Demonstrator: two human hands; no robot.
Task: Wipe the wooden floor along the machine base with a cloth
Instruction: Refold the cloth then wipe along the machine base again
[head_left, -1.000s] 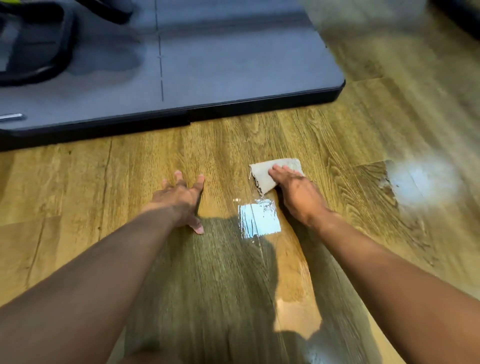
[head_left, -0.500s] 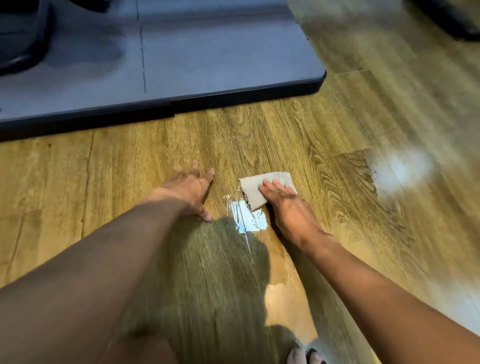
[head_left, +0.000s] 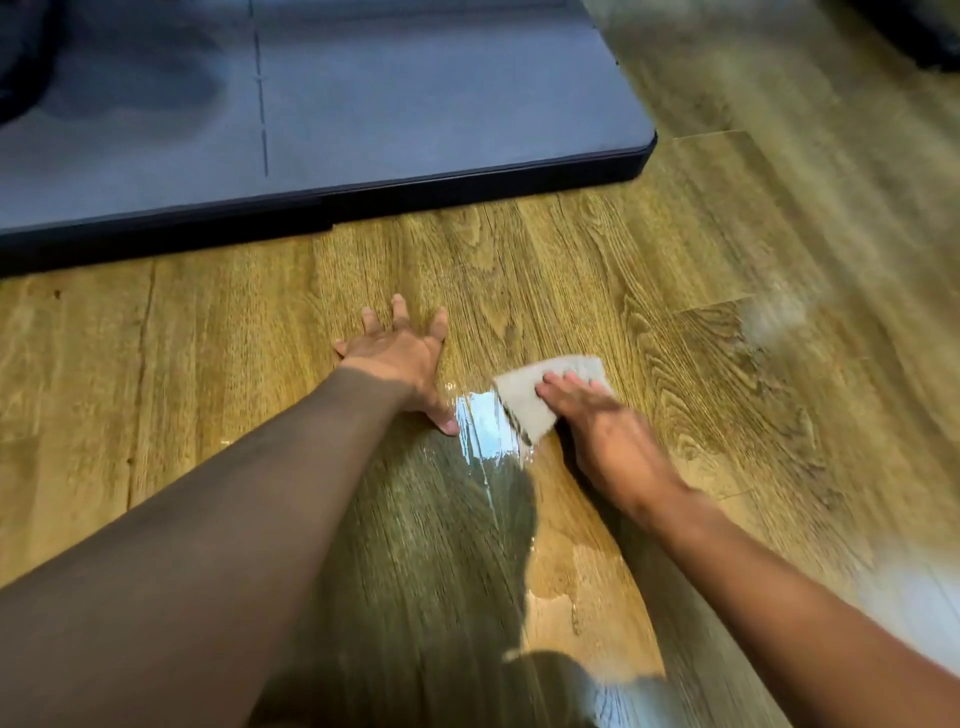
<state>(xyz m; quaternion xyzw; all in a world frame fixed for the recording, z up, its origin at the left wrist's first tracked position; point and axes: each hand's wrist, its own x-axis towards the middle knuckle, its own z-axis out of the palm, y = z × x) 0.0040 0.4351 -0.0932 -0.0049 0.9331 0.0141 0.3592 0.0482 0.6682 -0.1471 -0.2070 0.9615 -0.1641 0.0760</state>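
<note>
A small beige cloth (head_left: 524, 400) lies flat on the wooden floor (head_left: 597, 260), a short way in front of the grey machine base (head_left: 415, 104) with its black edge. My right hand (head_left: 602, 426) presses down on the cloth with its fingers spread over the cloth's right half. My left hand (head_left: 400, 358) rests flat on the floor to the left of the cloth, fingers apart and pointing toward the base. A wet shiny patch (head_left: 485, 426) glistens between the two hands.
The base's rounded corner (head_left: 644, 150) ends at the upper right, with bare floor beyond it. A dark object (head_left: 914, 31) sits at the top right corner. A black curved part (head_left: 21, 62) rests on the base at the far left.
Both hands have shifted along the floor; the cloth has slid slightly with my right hand, and the wet patch now lies next to the cloth's left edge. My view moved closer.
</note>
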